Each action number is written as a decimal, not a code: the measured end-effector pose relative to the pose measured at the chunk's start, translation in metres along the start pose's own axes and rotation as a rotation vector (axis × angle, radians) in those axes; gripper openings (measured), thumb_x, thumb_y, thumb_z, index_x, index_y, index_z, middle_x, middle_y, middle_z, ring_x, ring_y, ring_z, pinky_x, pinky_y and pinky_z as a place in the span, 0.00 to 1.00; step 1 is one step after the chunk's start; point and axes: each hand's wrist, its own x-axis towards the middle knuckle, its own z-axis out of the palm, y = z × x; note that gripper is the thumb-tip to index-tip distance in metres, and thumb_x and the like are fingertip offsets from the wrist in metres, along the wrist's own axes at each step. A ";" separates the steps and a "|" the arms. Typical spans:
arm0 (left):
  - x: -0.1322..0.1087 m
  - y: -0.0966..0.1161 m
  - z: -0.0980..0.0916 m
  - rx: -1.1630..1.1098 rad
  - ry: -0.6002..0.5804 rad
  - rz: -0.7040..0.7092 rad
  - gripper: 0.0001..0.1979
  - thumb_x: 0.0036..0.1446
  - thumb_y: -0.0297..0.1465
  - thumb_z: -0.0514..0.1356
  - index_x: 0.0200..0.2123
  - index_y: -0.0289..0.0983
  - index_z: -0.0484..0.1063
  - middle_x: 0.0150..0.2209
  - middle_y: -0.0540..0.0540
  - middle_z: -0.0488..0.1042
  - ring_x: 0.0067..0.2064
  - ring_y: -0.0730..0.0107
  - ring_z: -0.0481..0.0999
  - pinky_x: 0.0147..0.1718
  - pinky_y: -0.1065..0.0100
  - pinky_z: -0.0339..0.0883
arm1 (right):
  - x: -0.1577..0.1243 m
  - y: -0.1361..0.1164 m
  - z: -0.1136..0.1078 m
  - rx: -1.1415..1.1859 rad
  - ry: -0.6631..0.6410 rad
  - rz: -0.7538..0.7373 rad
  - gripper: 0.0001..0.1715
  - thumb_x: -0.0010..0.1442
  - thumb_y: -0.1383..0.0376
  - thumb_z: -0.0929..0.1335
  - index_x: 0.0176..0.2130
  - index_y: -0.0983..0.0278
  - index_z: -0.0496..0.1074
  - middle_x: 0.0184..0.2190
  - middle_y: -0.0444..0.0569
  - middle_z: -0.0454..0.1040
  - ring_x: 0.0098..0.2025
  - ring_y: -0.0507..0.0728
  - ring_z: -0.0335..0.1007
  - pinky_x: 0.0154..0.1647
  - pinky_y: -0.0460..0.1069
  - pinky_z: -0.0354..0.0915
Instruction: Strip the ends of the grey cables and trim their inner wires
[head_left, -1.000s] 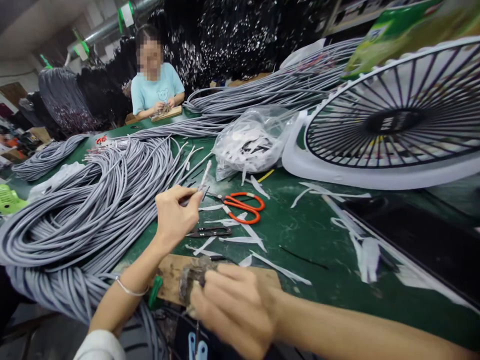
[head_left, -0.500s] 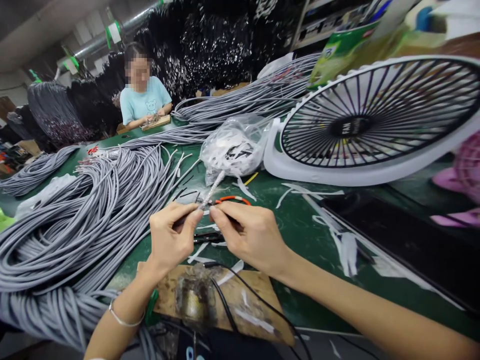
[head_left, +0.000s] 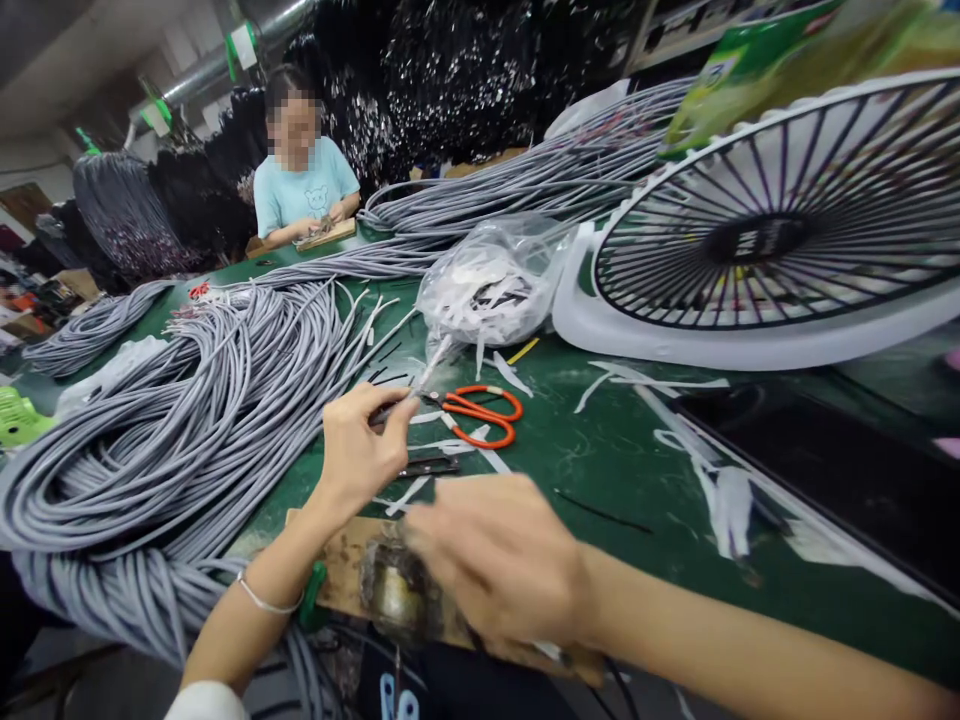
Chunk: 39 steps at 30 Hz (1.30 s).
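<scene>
My left hand (head_left: pixel 358 450) is closed in a pinch on the end of a grey cable (head_left: pixel 420 382) whose stripped tip points up and right, above the green table (head_left: pixel 622 450). My right hand (head_left: pixel 499 555) is blurred by motion, low near the table's front edge, over a worn wooden board (head_left: pixel 337 565) with a dark metal lump (head_left: pixel 390 590) on it. Its fingers look curled, but I cannot make out whether they hold anything. Orange-handled scissors (head_left: pixel 484 412) and small black snips (head_left: pixel 427 466) lie just beyond my left hand.
A large pile of grey cables (head_left: pixel 172 430) fills the left of the table. A clear plastic bag (head_left: pixel 491 285) of scraps and a white fan (head_left: pixel 757 240) lie at the back right. White strips litter the surface. Another person (head_left: pixel 300 180) works at the far end.
My right hand has left the cable tip and dropped back toward the wooden board. My left hand keeps its pinch on the cable, nearly in place.
</scene>
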 end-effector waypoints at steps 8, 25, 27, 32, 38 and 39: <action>-0.002 0.006 -0.013 -0.135 -0.009 0.076 0.09 0.55 0.28 0.56 0.30 0.31 0.75 0.22 0.49 0.71 0.21 0.79 0.64 0.19 0.75 0.57 | 0.005 0.034 -0.002 -0.165 0.012 0.314 0.16 0.60 0.70 0.60 0.21 0.65 0.65 0.16 0.44 0.67 0.17 0.48 0.60 0.21 0.44 0.57; -0.008 0.014 -0.010 -0.081 -0.074 0.096 0.11 0.55 0.29 0.55 0.29 0.30 0.75 0.19 0.49 0.68 0.19 0.78 0.61 0.19 0.74 0.55 | 0.003 0.034 -0.003 -0.017 -0.021 0.344 0.17 0.59 0.70 0.61 0.20 0.64 0.63 0.13 0.41 0.62 0.15 0.46 0.55 0.18 0.43 0.54; -0.006 0.013 -0.009 -0.164 -0.101 -0.008 0.12 0.55 0.30 0.55 0.28 0.30 0.76 0.20 0.47 0.70 0.21 0.76 0.64 0.20 0.73 0.57 | 0.003 0.030 -0.001 -0.031 0.038 0.280 0.15 0.58 0.72 0.61 0.21 0.64 0.64 0.14 0.42 0.64 0.16 0.47 0.58 0.20 0.43 0.56; 0.009 -0.005 -0.004 -0.216 0.013 -0.330 0.12 0.52 0.30 0.55 0.25 0.30 0.75 0.19 0.49 0.68 0.21 0.76 0.61 0.22 0.73 0.55 | 0.005 0.002 0.009 0.145 0.149 -0.237 0.20 0.60 0.73 0.58 0.19 0.63 0.63 0.10 0.38 0.57 0.13 0.47 0.50 0.15 0.46 0.48; 0.006 -0.004 -0.009 -0.442 -0.068 -0.301 0.16 0.55 0.38 0.53 0.24 0.32 0.69 0.17 0.55 0.54 0.19 0.80 0.49 0.18 0.73 0.46 | 0.006 0.016 0.009 -0.003 0.022 0.318 0.18 0.60 0.70 0.59 0.20 0.65 0.63 0.14 0.41 0.61 0.16 0.47 0.54 0.19 0.43 0.53; 0.004 -0.002 -0.010 -0.481 -0.098 -0.299 0.16 0.56 0.40 0.53 0.24 0.33 0.68 0.17 0.55 0.52 0.19 0.80 0.48 0.18 0.73 0.45 | 0.007 0.022 0.008 -0.017 0.014 0.389 0.18 0.60 0.70 0.60 0.20 0.65 0.63 0.14 0.40 0.60 0.16 0.46 0.53 0.19 0.43 0.53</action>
